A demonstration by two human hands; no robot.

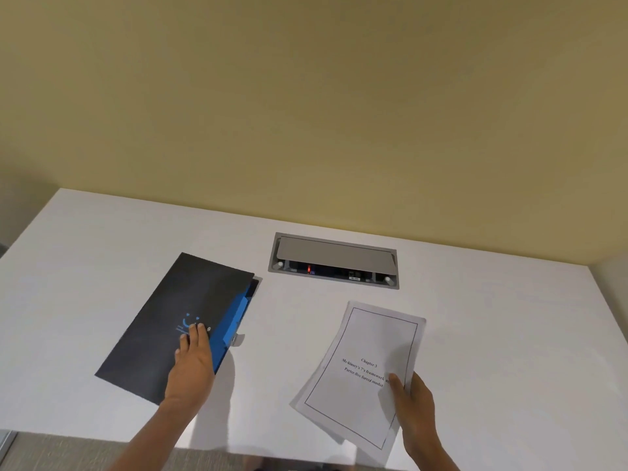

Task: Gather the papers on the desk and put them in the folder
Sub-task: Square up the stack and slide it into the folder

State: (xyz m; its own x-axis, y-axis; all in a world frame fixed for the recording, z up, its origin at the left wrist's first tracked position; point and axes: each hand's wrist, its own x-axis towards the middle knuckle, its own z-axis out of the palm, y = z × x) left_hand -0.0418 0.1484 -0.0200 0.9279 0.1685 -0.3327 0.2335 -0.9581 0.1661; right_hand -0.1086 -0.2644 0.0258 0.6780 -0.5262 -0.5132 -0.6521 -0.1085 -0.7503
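Note:
A dark folder (170,321) with a blue logo and blue inner pockets lies closed on the left of the white desk (492,334). My left hand (193,358) rests flat on its cover near the right edge, fingers together. A stack of white papers (367,351), top page printed "Chapter 3" inside a border, is held at the right, its lower edge past the desk's front. My right hand (413,402) grips the stack at its lower right corner, thumb on top.
A grey cable and socket box (334,260) with its lid half raised is set into the desk near the yellow wall. A small grey tab (238,339) sticks out beside the folder's right edge. The desk's front edge runs just below my wrists.

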